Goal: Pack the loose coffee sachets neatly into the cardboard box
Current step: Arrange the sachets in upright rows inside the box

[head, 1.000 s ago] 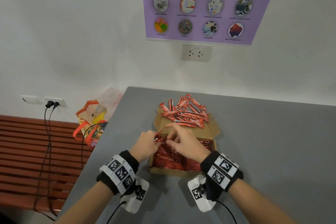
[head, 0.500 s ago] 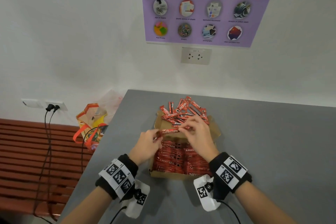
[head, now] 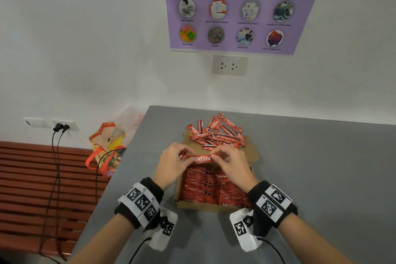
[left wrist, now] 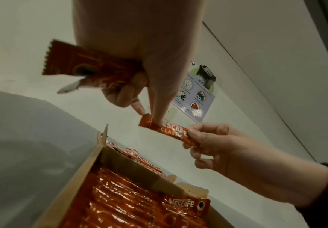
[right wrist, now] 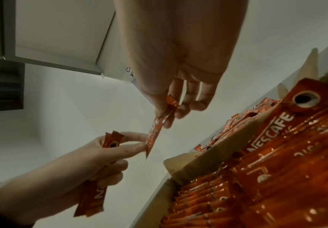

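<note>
An open cardboard box (head: pixel 194 207) on the grey table holds rows of red coffee sachets (head: pixel 203 186). A loose pile of sachets (head: pixel 216 133) lies behind it, partly on the back flap. Above the box both hands hold one red sachet (head: pixel 202 159) level. My right hand (head: pixel 230 166) pinches its right end. My left hand (head: pixel 172 163) touches its left end with thumb and forefinger (left wrist: pixel 159 117) while its other fingers grip a small bundle of sachets (left wrist: pixel 85 67). The right wrist view shows that bundle (right wrist: pixel 93 199) in the left palm.
The table's left edge (head: pixel 111 180) drops to a red slatted bench (head: pixel 32 188) with a colourful bag (head: pixel 107 148) and cables. The wall with a socket (head: pixel 229 65) and a poster rises behind the table. Bare grey tabletop (head: pixel 321 178) lies right of the box.
My right hand reached to the loose pile, took one sachet and brought it back over the box, where the left hand's fingertips now meet its other end.
</note>
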